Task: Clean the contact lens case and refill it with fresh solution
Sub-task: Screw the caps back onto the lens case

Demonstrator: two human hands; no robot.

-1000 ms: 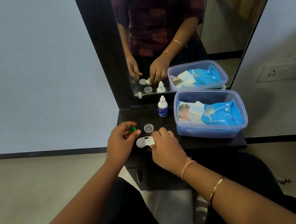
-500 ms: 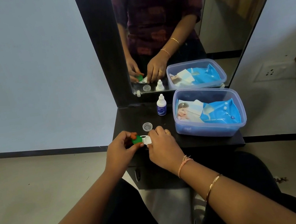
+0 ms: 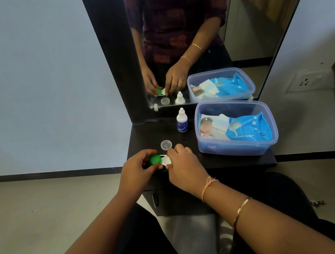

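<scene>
I'm pinching the green cap (image 3: 155, 159) with my left hand (image 3: 138, 171) onto the lens case (image 3: 166, 161) my right hand (image 3: 184, 167) is gripping, and tilting it, perhaps, is risking cross-threading.

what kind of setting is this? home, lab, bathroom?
Most likely a home dressing corner, bedroom rather than bathroom, though that is a guess. A tall dark-framed mirror stands over a small dark vanity shelf, which carries a dropper bottle and a plastic tub holding a wipes pack. No sink in view.
</scene>
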